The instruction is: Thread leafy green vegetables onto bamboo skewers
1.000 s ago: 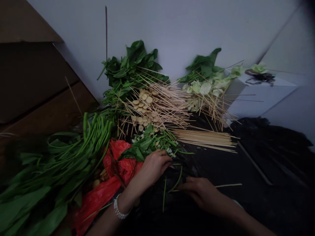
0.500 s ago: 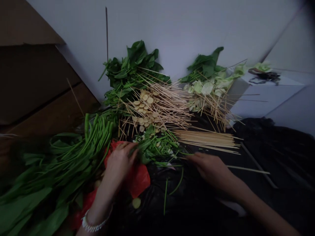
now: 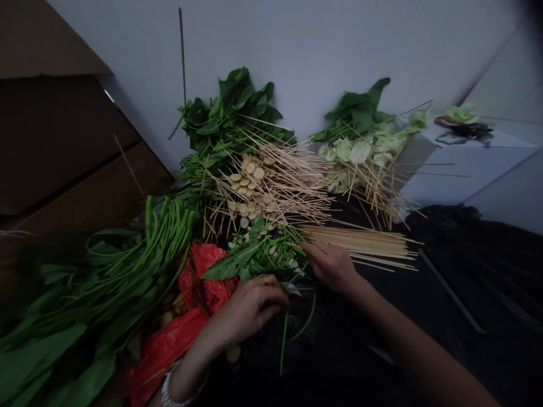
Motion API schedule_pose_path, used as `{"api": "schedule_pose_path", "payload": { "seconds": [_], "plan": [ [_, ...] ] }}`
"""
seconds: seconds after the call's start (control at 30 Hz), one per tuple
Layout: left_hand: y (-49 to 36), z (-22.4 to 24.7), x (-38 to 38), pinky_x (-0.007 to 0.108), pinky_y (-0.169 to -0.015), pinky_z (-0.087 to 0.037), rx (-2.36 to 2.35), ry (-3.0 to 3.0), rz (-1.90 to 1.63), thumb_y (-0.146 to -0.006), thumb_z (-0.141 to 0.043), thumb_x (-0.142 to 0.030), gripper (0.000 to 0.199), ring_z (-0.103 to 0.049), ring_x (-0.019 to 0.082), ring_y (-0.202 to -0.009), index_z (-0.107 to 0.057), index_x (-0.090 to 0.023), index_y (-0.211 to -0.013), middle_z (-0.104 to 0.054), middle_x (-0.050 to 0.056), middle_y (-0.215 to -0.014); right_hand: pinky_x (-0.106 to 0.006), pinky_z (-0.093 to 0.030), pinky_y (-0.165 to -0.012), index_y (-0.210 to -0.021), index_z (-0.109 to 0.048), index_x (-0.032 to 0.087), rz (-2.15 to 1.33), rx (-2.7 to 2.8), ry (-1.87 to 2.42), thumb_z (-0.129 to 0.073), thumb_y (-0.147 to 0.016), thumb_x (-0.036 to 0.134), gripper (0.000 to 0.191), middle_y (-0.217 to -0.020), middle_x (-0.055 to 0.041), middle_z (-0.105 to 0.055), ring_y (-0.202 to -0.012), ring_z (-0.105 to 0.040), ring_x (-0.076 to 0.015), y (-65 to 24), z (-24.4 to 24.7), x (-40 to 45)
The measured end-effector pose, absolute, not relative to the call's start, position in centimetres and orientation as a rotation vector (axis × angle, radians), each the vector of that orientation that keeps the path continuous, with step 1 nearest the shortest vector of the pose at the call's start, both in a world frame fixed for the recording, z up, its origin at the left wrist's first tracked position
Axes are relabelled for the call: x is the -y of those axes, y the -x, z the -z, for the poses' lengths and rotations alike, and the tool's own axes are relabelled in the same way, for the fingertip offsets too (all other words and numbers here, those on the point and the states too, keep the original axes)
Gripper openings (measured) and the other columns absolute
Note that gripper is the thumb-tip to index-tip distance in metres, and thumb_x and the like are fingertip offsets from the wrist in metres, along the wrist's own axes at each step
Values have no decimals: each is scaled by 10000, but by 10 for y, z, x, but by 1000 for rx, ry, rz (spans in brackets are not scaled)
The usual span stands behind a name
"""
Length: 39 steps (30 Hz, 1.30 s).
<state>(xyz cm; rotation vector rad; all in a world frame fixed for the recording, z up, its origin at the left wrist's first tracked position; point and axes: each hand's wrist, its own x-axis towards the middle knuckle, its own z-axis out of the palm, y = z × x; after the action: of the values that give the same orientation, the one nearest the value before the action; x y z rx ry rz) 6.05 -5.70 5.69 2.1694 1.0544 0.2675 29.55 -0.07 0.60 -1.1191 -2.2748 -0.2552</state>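
My right hand point(image 3: 328, 263) pinches at the left end of the bamboo skewers point(image 3: 365, 240), fingertips beside a heap of cut greens point(image 3: 271, 254). A thin skewer point(image 3: 377, 265) runs out from behind this hand, just below the bundle. My left hand point(image 3: 257, 302), wearing a ring and a white bracelet, hovers at the heap's front edge. Its fingers curl together and hide whatever may be between them. A broad leaf point(image 3: 231, 264) lies at the heap's left side. Red plastic bag point(image 3: 216, 291) lies crumpled left of and partly behind the left hand.
Skewered pale slices point(image 3: 250, 181) pile at the middle back, near leafy greens point(image 3: 241, 104). Skewered cabbage point(image 3: 358, 151) stands behind right. Long-stemmed greens point(image 3: 139, 265) fill the left. Black plastic point(image 3: 458, 243) covers the right; a thin rod point(image 3: 452, 294) lies there.
My left hand has moved right and down from the red bag, uncovering the leaf. My right hand has moved up and left to the skewer bundle; the skewer sticking out behind it has changed position.
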Motion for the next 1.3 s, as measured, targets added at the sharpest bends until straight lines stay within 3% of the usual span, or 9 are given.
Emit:
{"api": "schedule_pose_path", "payload": {
  "seconds": [0.13,0.27,0.37,0.5,0.7,0.97,1.03,1.17,1.3],
  "plan": [
    [-53,-45,75,250,-803,-416,-896,-2177,-133,-843,-581,-84,295,-576,163,-955,-731,-299,-979,-642,-2,-953,-264,-321,-565,-1084,-675,144,251,2291,1081,-483,-890,91,278,-757,-45,-662,-603,-548,-139,-295,-6,3],
    [-59,-26,83,247,-788,-402,-946,-2189,-101,-835,-628,-122,174,-568,166,-958,-728,-264,-842,-637,-4,-913,-268,-310,-562,-1084,-670,152,222,2272,1075,-485,-907,107,260,-750,-29,-658,-594,-537,-133,-293,-5,4],
    [-60,-26,79,238,-796,-397,-975,-2156,-123,-874,-629,-204,99,-583,162,-958,-717,-248,-868,-650,1,-946,-276,-311,-563,-1092,-670,152,204,2275,1072,-482,-908,104,266,-726,-19,-639,-596,-540,-136,-291,-4,6],
    [-62,-31,76,238,-726,-394,-1089,-2095,-105,-935,-550,-311,178,-632,156,-834,-702,-221,-917,-693,17,-884,-277,-322,-576,-1076,-679,143,189,2279,1062,-482,-905,96,265,-709,-18,-628,-597,-541,-137,-289,-4,8],
    [-67,-25,84,228,-634,-363,-1125,-2045,-74,-940,-527,-269,186,-637,143,-717,-683,-208,-860,-703,6,-786,-275,-328,-567,-1079,-678,143,199,2269,1047,-471,-911,100,270,-705,-18,-629,-581,-536,-136,-288,-6,10],
    [-55,-36,76,226,-638,-391,-1235,-1900,-502,-845,-610,-207,80,-561,123,-689,-621,-184,-768,-614,-10,-738,-264,-380,-595,-1128,-650,136,204,2265,979,-481,-894,90,292,-751,-24,-662,-621,-570,-133,-286,-6,13],
    [-54,-35,71,227,-631,-408,-1246,-1687,-704,-826,-629,-226,45,-547,120,-672,-614,-188,-845,-600,-15,-741,-262,-396,-600,-1126,-649,129,190,2245,943,-480,-881,71,303,-750,-29,-664,-637,-582,-134,-285,-7,14],
    [-50,-29,60,223,-670,-425,-1208,-1164,-1044,-751,-744,-311,328,-544,115,-699,-649,-186,-1039,-612,-12,-771,-265,-395,-565,-1183,-622,121,190,2194,849,-460,-862,46,367,-736,-30,-655,-610,-569,-133,-283,-10,20],
    [-48,-28,56,219,-687,-428,-1164,-902,-1110,-762,-754,-358,264,-568,125,-762,-721,-192,-964,-663,27,-852,-270,-355,-523,-1272,-574,127,239,2194,752,-461,-885,76,407,-696,-12,-621,-554,-523,-127,-280,-13,26]
  ]
}}
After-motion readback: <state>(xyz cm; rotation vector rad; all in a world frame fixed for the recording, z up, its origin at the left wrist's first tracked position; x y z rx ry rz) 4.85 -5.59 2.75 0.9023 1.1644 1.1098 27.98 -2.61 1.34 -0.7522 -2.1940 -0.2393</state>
